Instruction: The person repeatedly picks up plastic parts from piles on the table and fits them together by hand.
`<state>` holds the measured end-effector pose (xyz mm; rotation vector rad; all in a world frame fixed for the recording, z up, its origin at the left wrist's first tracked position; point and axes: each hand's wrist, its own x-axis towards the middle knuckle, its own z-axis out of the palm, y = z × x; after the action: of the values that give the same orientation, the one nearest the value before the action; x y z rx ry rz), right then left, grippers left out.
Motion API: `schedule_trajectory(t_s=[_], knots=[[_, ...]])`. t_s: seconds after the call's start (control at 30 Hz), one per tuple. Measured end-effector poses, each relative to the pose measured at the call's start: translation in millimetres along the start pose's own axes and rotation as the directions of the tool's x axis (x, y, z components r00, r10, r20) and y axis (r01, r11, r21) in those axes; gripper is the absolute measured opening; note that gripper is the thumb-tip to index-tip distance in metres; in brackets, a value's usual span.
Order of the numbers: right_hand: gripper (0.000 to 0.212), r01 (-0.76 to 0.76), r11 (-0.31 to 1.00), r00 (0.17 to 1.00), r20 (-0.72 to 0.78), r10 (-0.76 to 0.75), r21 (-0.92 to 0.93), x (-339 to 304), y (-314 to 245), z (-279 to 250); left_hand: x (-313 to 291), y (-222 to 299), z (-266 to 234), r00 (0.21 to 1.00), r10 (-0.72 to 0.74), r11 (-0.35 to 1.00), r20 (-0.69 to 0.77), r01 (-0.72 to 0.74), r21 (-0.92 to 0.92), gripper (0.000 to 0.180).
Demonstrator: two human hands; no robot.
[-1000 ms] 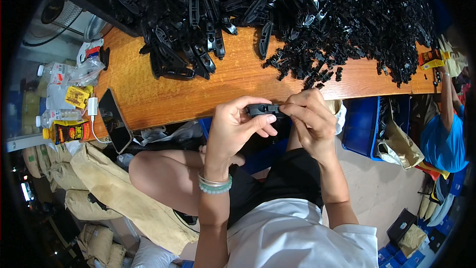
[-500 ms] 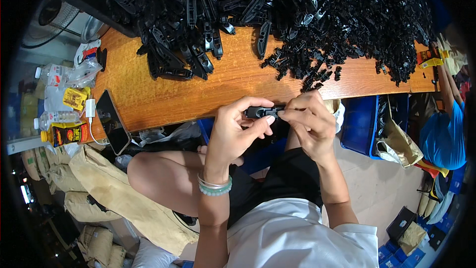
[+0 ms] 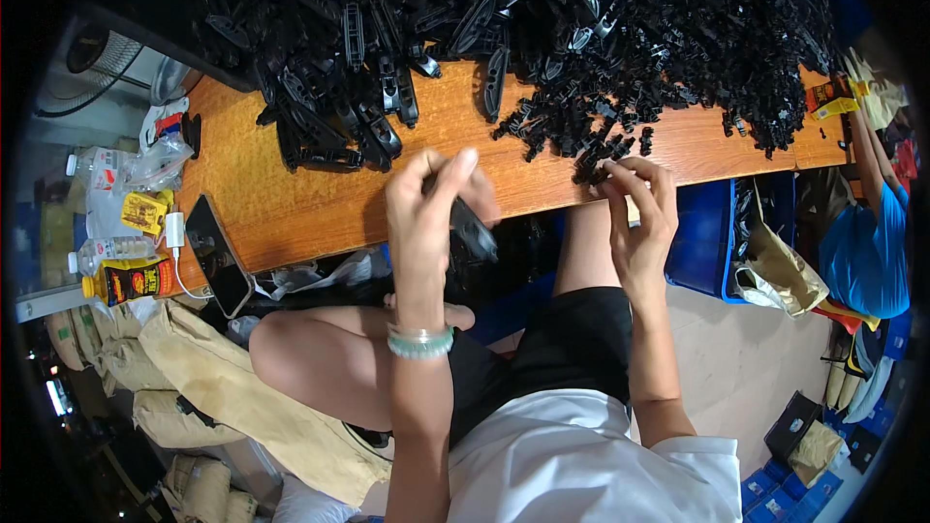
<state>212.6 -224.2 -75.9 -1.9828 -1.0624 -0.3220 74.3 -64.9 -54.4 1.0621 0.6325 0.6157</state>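
My left hand (image 3: 421, 218) is raised over my lap at the table's near edge, its thumb stretched out and its other fingers smeared by motion. Right beside the palm is a long black plastic part (image 3: 474, 235), tilted and blurred. Whether the fingers still grip it cannot be made out. My right hand (image 3: 641, 218) reaches over the table edge with fingers apart. Its fingertips are at the near fringe of a heap of small black plastic clips (image 3: 668, 68). Larger black plastic housings (image 3: 354, 44) lie heaped at the far left of the table.
On the wooden table (image 3: 281, 203) a phone (image 3: 218, 257) lies at the left, near bottles (image 3: 114, 250) and snack packets (image 3: 136, 281). A blue bin (image 3: 699, 242) stands below the right edge. Another person (image 3: 865, 257) in blue is at the far right. Brown sacks (image 3: 242, 392) lie at the lower left.
My hands have parted. The left moved up and left, with the black part now tilted beside it. The right moved up and right from that part to the small clips.
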Motion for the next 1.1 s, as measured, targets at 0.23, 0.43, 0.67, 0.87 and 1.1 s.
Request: schedule_trajectory(t_s=[0.23, 0.43, 0.67, 0.87, 1.1], knots=[[0.019, -0.024, 0.992, 0.999, 0.031, 0.020, 0.123, -5, 13, 5, 78, 10, 26, 0.985, 0.173, 0.585, -0.016, -0.089, 0.806, 0.038], [0.013, -0.157, 0.923, 0.973, -0.106, 0.205, 0.351, -12, 5, 9, 53, -5, 5, 0.911, 0.395, 0.673, -0.117, -0.200, 0.712, 0.030], [0.013, -0.389, 0.506, 0.905, 0.217, 0.366, 0.770, -8, -43, 25, -35, -19, 37, 0.922, 0.383, 0.658, -0.057, -0.229, 0.717, 0.038], [0.009, -0.450, 0.422, 0.883, 0.320, 0.344, 0.787, -9, -53, 22, -54, -27, 24, 0.929, 0.347, 0.814, 0.125, -0.365, 0.451, 0.028], [0.006, -0.368, 0.604, 0.926, 0.338, 0.170, 0.707, -2, -58, 12, -52, 1, 20, 0.996, 0.066, 0.960, 0.054, -0.078, 0.270, 0.025]])
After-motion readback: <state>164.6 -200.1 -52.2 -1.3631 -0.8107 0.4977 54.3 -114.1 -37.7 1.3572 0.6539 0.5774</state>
